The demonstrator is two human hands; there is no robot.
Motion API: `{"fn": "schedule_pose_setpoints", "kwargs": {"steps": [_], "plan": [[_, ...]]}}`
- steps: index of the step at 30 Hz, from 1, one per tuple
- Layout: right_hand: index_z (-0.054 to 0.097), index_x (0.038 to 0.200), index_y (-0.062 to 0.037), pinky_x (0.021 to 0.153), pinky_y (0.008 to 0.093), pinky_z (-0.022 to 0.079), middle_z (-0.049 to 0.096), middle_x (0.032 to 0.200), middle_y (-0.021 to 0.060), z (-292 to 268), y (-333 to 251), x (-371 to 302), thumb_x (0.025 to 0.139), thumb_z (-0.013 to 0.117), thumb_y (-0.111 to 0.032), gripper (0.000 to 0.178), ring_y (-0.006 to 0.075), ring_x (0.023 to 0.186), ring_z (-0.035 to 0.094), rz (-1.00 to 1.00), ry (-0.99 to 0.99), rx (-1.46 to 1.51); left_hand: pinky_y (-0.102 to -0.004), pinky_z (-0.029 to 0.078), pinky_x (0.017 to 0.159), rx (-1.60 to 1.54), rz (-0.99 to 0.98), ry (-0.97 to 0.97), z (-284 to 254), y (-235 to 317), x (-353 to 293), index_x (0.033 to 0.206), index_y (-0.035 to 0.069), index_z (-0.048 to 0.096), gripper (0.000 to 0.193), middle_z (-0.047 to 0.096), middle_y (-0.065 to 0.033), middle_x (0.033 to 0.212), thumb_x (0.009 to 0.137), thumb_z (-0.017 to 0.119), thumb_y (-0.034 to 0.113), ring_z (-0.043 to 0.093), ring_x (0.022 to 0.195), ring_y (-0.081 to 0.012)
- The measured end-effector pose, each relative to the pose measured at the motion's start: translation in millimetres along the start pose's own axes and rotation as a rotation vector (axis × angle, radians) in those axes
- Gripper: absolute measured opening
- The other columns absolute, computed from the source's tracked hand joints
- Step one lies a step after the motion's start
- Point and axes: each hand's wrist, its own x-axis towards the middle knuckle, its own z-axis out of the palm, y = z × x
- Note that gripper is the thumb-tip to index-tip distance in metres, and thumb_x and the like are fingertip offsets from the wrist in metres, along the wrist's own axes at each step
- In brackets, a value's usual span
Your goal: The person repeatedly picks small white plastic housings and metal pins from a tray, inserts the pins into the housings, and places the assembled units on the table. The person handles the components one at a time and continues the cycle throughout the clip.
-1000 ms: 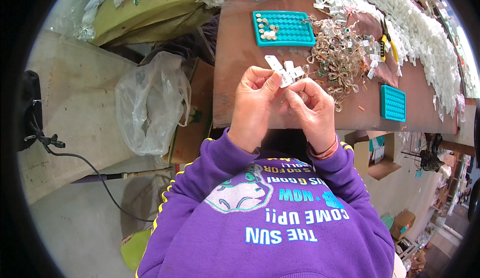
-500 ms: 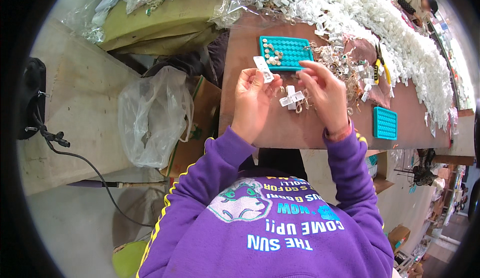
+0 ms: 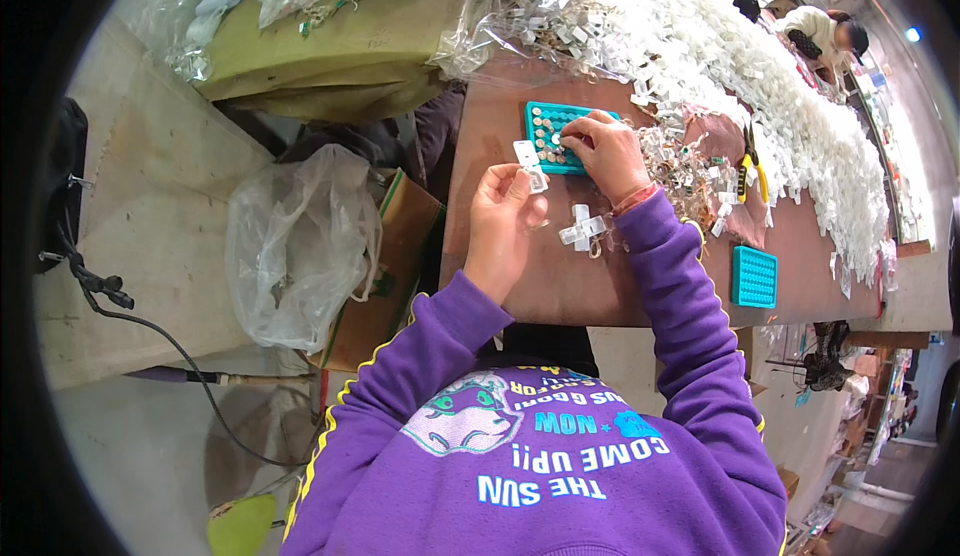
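My left hand (image 3: 500, 224) pinches a small white and clear plastic hinged case (image 3: 533, 169) between thumb and fingers, its lid standing up. Just beyond it lies a teal tray (image 3: 577, 111) with rows of small pockets; several little round pale pieces (image 3: 541, 126) sit at its left end. Over the tray, my right hand (image 3: 612, 159) reaches down with thumb and fingertips pressed together among those pieces. Whatever is between its fingertips is too small to make out. On the table below lie a few white plastic cases (image 3: 581, 228) with metal rings.
A huge heap of white plastic pieces (image 3: 690, 46) covers the table's far side. Nearer are tangled small chains (image 3: 680, 161), yellow-handled pliers (image 3: 745, 178) and a second teal tray (image 3: 754, 278). A clear plastic bag (image 3: 300, 246) hangs at left. Another person (image 3: 815, 31) sits far right.
My right hand has moved forward and left, from beside the left hand onto the teal tray. The left hand still holds the case, now a little lower in view.
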Motion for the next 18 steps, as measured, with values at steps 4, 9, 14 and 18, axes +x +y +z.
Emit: {"fn": "schedule_pose_setpoints", "kwargs": {"steps": [4,9,14,18], "plan": [[0.067,0.084,-0.0081,0.067,0.0377,0.05,0.061,0.083,0.0089,0.2,-1.2,-0.3,0.077,0.073,-0.015,0.011,0.027,0.073,0.062,0.049,-0.016,0.073,-0.0216,0.051,0.061,-0.039,-0.037,0.035,1.1,1.5,-0.5,0.104,0.007,0.052,0.014,0.061,-0.0037,0.093,0.096,0.06,0.016,0.061,0.072,-0.0116],[0.064,0.083,-0.0053,0.064,0.0365,0.05,0.06,0.081,0.0086,3.4,-0.7,-4.3,0.074,0.076,-0.013,0.016,0.0252,0.068,0.061,0.092,0.02,0.15,-0.0191,0.051,0.062,-0.079,-0.022,-0.004,-2.9,-1.5,2.0,0.104,0.008,0.053,0.014,0.062,-0.005,0.093,0.096,0.06,0.017,0.063,0.075,-0.0117],[0.065,0.086,-0.0031,0.066,0.0311,0.052,0.065,0.081,0.0072,4.7,-2.1,-3.3,0.077,0.073,-0.008,0.013,0.0185,0.071,0.066,0.139,0.06,0.178,-0.0169,0.053,0.063,-0.102,-0.003,-0.068,-5.7,-2.8,4.3,0.105,0.009,0.053,0.014,0.065,-0.0082,0.097,0.096,0.06,0.017,0.063,0.078,-0.0105],[0.069,0.089,-0.0026,0.07,0.028,0.054,0.068,0.078,0.0059,-0.3,-6.8,6.8,0.077,0.069,-0.005,0.012,0.0153,0.074,0.068,0.139,0.105,0.222,-0.0192,0.05,0.062,-0.106,-0.026,-0.006,-4.9,-2.9,3.7,0.102,0.006,0.053,0.013,0.06,-0.004,0.092,0.095,0.061,0.013,0.063,0.075,-0.0125]]}}
